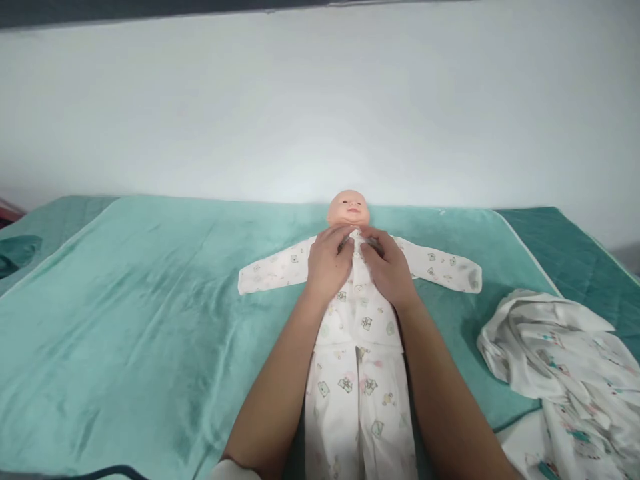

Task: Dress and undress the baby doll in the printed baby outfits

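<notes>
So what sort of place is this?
Perhaps a bedroom or childcare training room: a teal cover is spread beside a pale wall, with a doll and patterned clothes on it, crumpled printed fabric nearby.

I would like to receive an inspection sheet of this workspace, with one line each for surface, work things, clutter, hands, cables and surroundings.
Surface: teal blanket, wrinkled in places.
Work things: doll, face up, its head above a printed white top with sleeves spread sideways; matching pants below.
Clutter: crumpled printed white cloth at the right.
Hands: left hand and right hand on the top's chest, either side of its middle; whether they pinch the fabric is unclear.
Cables: dark cord-like curve at the lower left edge; what it is cannot be told.
Surroundings: pale wall behind the blanket.
</notes>
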Tool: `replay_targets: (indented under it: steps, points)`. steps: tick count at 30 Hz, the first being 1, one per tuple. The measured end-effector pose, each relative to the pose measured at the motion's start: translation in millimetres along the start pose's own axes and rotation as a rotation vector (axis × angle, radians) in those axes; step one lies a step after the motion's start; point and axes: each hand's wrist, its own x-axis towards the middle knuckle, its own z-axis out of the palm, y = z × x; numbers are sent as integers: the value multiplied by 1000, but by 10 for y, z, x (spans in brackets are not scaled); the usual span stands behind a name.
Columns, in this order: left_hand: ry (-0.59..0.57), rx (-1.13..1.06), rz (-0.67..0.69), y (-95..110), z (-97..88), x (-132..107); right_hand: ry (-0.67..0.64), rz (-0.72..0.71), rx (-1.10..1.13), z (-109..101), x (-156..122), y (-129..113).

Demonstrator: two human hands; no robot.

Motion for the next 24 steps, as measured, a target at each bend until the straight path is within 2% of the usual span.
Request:
replay_targets:
  steps: [9,17,20,22,24]
  points:
    - [-5,-3,32,11,3,6,-63,-57,-41,-33,6,-36]
    - [-19,31,15,-16,10,4,-55,-54,-63,-25,10,-41]
    - [28,49,56,-8,51,67,-56,-55,-62,-12,40,0]
    - [103,71,95,59,15,-27,-58,-59,-61,-44,30,1]
    - [167,75,127,149,-124,-385,-51,-105,-91,-120,-18,-38]
